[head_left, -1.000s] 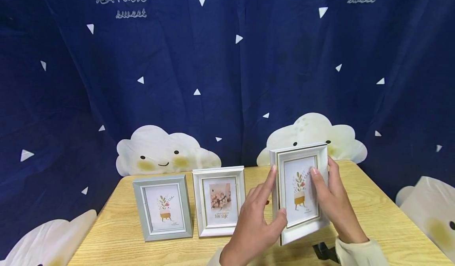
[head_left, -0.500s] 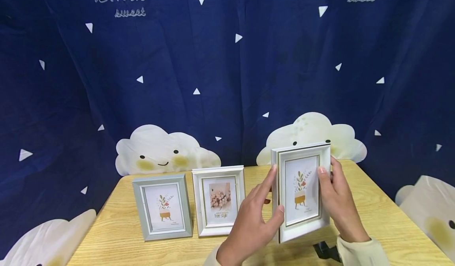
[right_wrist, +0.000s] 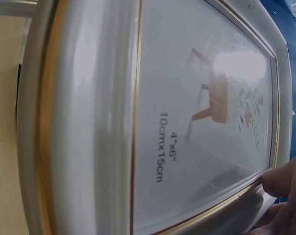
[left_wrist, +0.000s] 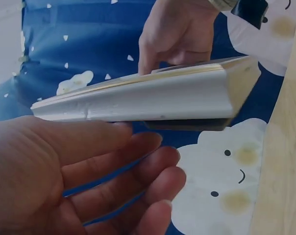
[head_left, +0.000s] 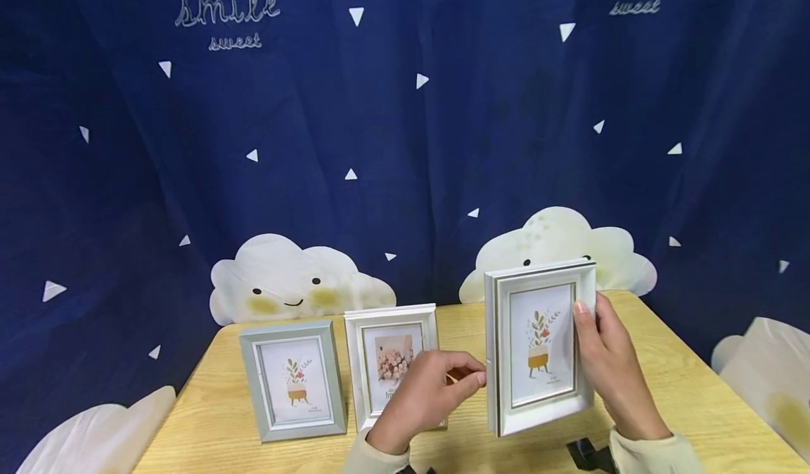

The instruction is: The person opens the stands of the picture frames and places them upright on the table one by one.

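Observation:
Upright above the table's right half is a white picture frame (head_left: pixel 544 347) with gold trim and a potted-plant print. My right hand (head_left: pixel 616 368) grips its right side, thumb on the front, the other fingers mostly hidden behind. In the right wrist view, the thumb (right_wrist: pixel 280 181) presses the front border. My left hand (head_left: pixel 430 389) is beside the left edge, fingers loosely bent. From the left wrist view, the thumb (left_wrist: pixel 89 139) lies close under the frame (left_wrist: pixel 138 100); whether it touches cannot be told. A dark part (left_wrist: pixel 192 124) shows at the frame's back.
On the wooden table (head_left: pixel 202 404), a grey-green picture frame (head_left: pixel 291 382) stands at left. Next to it stands a white frame (head_left: pixel 389 354) with a flower photo, partly covered by my left hand. A dark blue curtain (head_left: pixel 380 122) with clouds hangs behind.
My left hand has come off the held picture frame's left side and dropped lower, its fingers now bent. The frame and my right hand have shifted slightly right.

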{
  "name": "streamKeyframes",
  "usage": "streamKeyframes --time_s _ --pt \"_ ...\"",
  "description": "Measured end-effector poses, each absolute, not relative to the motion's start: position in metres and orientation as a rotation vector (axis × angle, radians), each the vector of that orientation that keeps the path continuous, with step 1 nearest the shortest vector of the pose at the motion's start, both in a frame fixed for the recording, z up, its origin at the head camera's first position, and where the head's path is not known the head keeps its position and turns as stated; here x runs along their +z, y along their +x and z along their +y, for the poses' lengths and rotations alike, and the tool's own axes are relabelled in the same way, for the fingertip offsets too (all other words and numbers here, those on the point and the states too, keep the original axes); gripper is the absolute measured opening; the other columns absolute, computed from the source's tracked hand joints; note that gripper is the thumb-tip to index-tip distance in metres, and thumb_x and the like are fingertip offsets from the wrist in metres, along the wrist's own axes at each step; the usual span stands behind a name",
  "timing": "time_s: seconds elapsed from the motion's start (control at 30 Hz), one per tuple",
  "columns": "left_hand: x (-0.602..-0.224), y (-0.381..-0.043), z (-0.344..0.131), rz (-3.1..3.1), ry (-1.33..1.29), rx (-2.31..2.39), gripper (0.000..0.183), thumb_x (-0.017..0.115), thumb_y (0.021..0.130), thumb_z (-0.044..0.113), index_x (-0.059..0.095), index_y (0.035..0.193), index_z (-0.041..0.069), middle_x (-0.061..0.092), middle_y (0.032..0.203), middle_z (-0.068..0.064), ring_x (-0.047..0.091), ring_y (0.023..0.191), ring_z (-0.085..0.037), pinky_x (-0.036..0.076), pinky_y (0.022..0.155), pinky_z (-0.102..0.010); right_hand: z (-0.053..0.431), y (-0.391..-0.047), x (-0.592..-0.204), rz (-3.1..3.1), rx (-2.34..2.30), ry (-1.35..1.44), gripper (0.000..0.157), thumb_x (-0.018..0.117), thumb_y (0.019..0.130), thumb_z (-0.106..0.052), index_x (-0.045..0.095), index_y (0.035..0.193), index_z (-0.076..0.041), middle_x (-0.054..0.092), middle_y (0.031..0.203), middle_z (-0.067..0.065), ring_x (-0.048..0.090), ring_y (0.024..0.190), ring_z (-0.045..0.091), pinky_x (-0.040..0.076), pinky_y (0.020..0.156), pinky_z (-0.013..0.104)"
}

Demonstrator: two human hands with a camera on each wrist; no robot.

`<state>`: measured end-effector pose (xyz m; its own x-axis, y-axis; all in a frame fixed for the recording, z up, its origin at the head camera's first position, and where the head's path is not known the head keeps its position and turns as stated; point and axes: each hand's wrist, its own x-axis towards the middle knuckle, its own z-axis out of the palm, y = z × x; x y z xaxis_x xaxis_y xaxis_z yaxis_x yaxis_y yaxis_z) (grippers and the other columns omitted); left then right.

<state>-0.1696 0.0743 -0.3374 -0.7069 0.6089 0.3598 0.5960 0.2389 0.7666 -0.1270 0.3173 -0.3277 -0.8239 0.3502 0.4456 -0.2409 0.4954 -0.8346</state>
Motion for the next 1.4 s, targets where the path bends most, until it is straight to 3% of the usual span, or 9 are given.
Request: streamKeyframes --time_s 0.43,0.67,1.0,1.4 --pt "-0.339 -0.168 0.076 2.539 1.239 1.412 0.006 0.071 0.086 0.013 0.076 0.083 0.014 0.068 0.077 0.013 0.057 0.07 0.008 0.047 0.063 -0.011 0.316 -0.125 -0.326 -2.182 1.352 -0.075 0.045 0.032 0.105 -0.029 0.038 0.144 -0.007 0.057 0.105 0.006 0.056 0.087 0.009 0.049 0.067 0.028" --pt "-0.341 -0.173 0.079 2.768 1.317 1.331 0.005 0.073 0.085 0.015 0.076 0.082 0.018 0.068 0.077 0.014 0.055 0.069 0.01 0.043 0.06 -0.008 0.317 -0.125 -0.325 -2.185 1.359 -0.081 0.044 0.033 0.105 -0.03 0.041 0.141 -0.005 0.056 0.104 0.001 0.054 0.09 0.008 0.046 0.07 0.023" --pt "-0.349 -0.181 0.082 3.063 1.288 1.262 0.004 0.075 0.082 0.015 0.075 0.079 0.018 0.061 0.071 0.014 0.056 0.065 0.0 0.039 0.059 -0.01 0.316 -0.124 -0.324 -2.191 1.395 -0.053 0.042 0.034 0.105 -0.03 0.046 0.134 -0.002 0.058 0.1 -0.004 0.054 0.09 0.007 0.045 0.071 0.022" --pt "-0.356 -0.188 0.085 3.202 1.236 1.188 0.005 0.074 0.083 0.012 0.075 0.084 0.017 0.069 0.073 0.01 0.059 0.063 0.003 0.043 0.058 -0.012 0.316 -0.129 -0.325 -2.304 1.464 0.002 0.048 0.026 0.106 -0.037 0.045 0.135 -0.004 0.056 0.11 0.01 0.053 0.099 0.009 0.045 0.077 0.025"
